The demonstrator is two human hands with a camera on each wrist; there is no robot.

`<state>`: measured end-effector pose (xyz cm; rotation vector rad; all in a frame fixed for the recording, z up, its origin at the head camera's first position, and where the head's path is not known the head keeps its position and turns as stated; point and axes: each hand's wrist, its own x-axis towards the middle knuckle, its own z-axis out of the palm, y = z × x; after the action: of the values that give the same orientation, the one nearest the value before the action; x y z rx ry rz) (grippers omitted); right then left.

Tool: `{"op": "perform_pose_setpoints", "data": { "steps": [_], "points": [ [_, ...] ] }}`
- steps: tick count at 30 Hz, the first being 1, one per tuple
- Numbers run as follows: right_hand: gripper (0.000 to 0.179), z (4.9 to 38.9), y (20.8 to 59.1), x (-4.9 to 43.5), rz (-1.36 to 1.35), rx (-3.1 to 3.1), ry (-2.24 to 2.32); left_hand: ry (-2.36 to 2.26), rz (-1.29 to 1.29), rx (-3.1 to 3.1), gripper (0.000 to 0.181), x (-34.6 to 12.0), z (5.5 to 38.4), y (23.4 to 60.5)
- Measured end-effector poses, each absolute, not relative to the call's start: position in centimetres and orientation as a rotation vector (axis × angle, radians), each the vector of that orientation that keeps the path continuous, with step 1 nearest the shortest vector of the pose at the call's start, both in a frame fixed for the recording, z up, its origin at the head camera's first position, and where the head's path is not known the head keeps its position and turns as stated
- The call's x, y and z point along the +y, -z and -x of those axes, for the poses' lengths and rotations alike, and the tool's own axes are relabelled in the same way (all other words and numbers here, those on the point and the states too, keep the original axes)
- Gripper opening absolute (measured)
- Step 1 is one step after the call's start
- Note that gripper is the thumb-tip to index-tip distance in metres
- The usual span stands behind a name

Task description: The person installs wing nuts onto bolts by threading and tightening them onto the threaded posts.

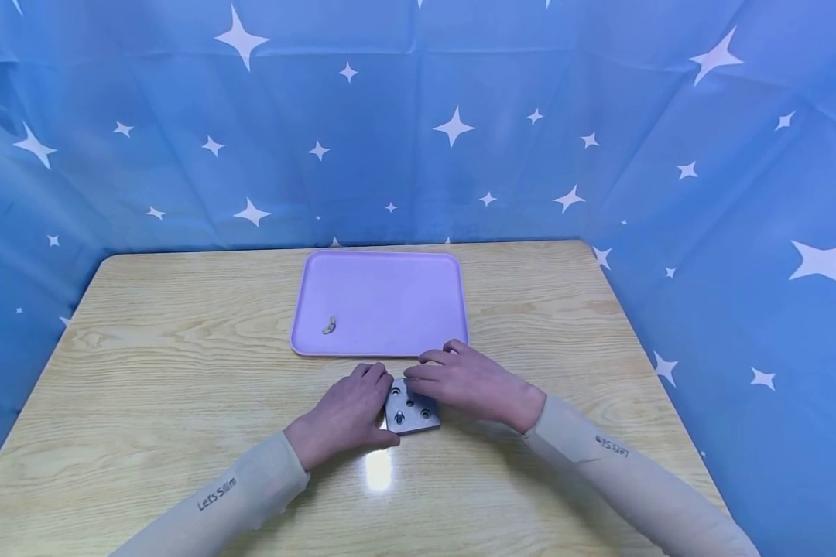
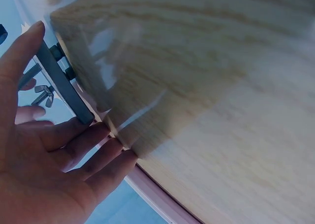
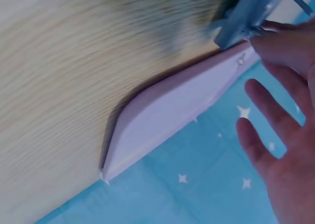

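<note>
Evidently, the left hand (image 1: pixel 348 410) pinched the metal plate (image 1: pixel 412 418) at its own three o'clock, grip unclear for the right hand (image 1: pixel 468 383).

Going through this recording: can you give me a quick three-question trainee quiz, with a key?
1. True or false: the left hand grips the metal plate.
2. From the person's side, where is the tray? A) under the plate B) nearer than the plate C) beyond the plate
3. Fill in: in the head view, the small piece lies toward the tray's lower ____ corner.

Key: 1 true; 2 C; 3 left.
</note>
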<state>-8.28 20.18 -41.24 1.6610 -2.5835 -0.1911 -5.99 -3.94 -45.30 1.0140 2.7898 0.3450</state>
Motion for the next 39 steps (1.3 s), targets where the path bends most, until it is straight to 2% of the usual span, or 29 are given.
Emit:
{"op": "perform_pose_setpoints", "data": {
  "steps": [7, 18, 26, 33, 37, 39],
  "points": [
    [0.037, 8.5, 41.4, 20.2, -1.691, -2.479, 0.327, -0.343, -1.003, 2.784, 0.074, -3.9, 6.1, 45.3],
    [0.017, 8.9, 42.3, 19.5, -1.642, -2.508, 0.252, -0.354, -0.994, 2.789, 0.072, -3.9, 6.1, 45.4],
    [0.002, 8.0, 43.6, 18.5, -1.368, -2.601, -0.039, -0.352, -1.007, 2.796, 0.073, -3.9, 6.0, 45.3],
    [0.013, 6.9, 44.4, 17.5, -1.076, -2.624, -0.215, -0.356, -1.015, 2.800, 0.072, -3.9, 6.0, 45.3],
    [0.014, 6.7, 43.9, 17.6, -1.057, -2.681, -0.187, -0.359, -1.014, 2.798, 0.072, -3.9, 6.0, 45.3],
    [0.021, 6.9, 43.3, 17.9, -1.100, -2.727, -0.155, -0.356, -1.017, 2.800, 0.073, -3.9, 6.0, 45.3]
  ]
}}
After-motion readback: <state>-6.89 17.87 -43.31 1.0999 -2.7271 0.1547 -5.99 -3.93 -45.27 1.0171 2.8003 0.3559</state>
